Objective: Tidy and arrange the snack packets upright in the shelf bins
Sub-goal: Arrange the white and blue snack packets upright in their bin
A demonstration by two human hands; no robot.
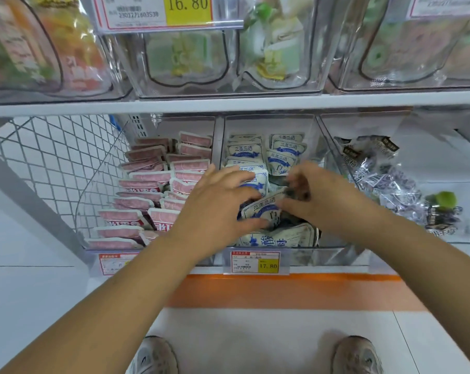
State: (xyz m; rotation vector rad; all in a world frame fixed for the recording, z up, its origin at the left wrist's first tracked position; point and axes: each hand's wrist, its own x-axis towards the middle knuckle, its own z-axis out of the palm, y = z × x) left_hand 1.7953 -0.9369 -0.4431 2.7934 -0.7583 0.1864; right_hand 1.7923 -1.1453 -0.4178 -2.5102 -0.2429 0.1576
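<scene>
Head view, centre: left hand [217,209] grips tilted white-blue packet [260,211]; right hand [317,195] blurred, grip I cannot tell. Back rows [266,149] upright, front pkts [290,236] flat — I judge approx half done.

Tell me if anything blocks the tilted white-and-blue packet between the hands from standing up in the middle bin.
Nothing separates it from the hands: the left hand and right hand both touch the tilted packet. Upright packets stand right behind it and flat packets lie before it in the middle bin, crowding its slot.
</scene>
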